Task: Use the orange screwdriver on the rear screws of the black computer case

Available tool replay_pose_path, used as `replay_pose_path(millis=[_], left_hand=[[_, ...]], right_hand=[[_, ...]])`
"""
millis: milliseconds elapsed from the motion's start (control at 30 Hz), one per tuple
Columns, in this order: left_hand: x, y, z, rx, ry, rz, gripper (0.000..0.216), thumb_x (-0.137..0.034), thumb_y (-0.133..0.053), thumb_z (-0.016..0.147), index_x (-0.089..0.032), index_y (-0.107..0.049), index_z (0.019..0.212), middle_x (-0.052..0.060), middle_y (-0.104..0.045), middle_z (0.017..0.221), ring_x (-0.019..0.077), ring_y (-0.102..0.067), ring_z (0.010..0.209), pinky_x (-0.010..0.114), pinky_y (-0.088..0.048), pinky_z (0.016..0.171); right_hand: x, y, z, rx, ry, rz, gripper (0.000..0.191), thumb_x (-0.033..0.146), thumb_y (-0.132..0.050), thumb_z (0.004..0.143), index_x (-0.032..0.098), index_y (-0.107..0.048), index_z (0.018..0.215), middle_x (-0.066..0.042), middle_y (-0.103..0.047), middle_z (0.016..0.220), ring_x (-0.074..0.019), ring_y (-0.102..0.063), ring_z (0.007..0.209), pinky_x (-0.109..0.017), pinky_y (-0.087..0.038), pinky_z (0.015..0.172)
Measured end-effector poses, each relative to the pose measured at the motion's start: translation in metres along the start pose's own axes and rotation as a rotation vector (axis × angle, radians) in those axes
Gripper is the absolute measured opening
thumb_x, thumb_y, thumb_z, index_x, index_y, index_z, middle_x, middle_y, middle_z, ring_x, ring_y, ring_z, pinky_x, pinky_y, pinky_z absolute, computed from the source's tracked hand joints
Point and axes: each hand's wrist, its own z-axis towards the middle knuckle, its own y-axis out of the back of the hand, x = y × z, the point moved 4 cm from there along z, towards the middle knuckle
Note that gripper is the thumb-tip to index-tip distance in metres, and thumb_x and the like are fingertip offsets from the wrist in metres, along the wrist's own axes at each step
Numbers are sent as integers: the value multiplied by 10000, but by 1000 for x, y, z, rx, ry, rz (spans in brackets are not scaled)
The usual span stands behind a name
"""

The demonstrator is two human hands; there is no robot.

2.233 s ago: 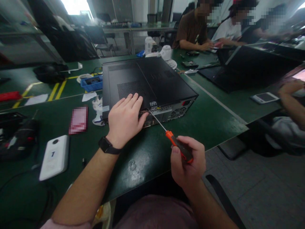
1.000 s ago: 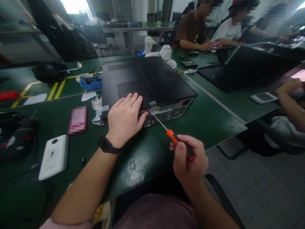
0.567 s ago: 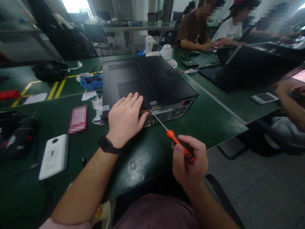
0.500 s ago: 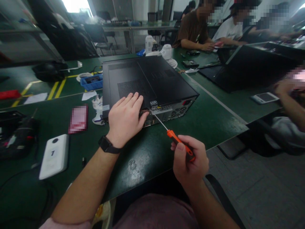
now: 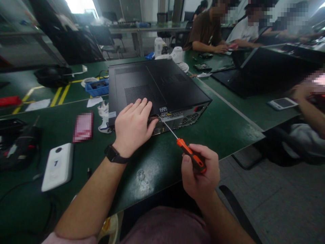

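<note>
A black computer case (image 5: 175, 84) lies flat on the green table (image 5: 223, 125), its rear panel with ports and a fan grille facing me. My left hand (image 5: 133, 123) rests flat on its near left edge, fingers stretched over the top cover by the perforated vent. In my right hand (image 5: 201, 173) is a screwdriver (image 5: 191, 154) with an orange and black handle. Its thin shaft points up and left, and the tip meets the rear edge of the case just right of my left thumb. Whatever the tip touches is too small to make out.
Left of the case are a blue bin (image 5: 97, 88), crumpled plastic, a pink packet (image 5: 83, 126), a white device marked 1 (image 5: 58, 166) and a black power drill (image 5: 22, 145). To the right are an open laptop (image 5: 266, 73), a phone (image 5: 283, 104) and other people.
My right hand has shifted slightly left and its grip on the screwdriver handle has loosened, the thumb moving lower. The tip stays at the same spot; my left hand holds still.
</note>
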Motion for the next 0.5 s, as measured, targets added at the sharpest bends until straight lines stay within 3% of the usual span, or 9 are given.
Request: replay_pose_path(millis=[300, 500], left_hand=[[0, -1, 0, -4, 4, -19, 544, -359, -610, 1068, -130, -658, 1559, 205, -645, 1649, 397, -601, 1560, 592, -468, 1296], [-1, 1, 0, -2, -7, 4, 545, -367, -575, 1091, -68, -658, 1540, 236, -651, 1633, 399, -610, 1550, 573, -475, 1292]], right_hand=[[-9, 0, -10, 18, -134, -18, 212, 273, -681, 1061, 236, -700, 1269, -39, -835, 948, -190, -805, 685, -328, -691, 632], [0, -1, -2, 32, 4, 55, 329, 181, -681, 984, 217, -668, 1311, -70, -800, 1021, -204, -808, 792, -351, -702, 689]])
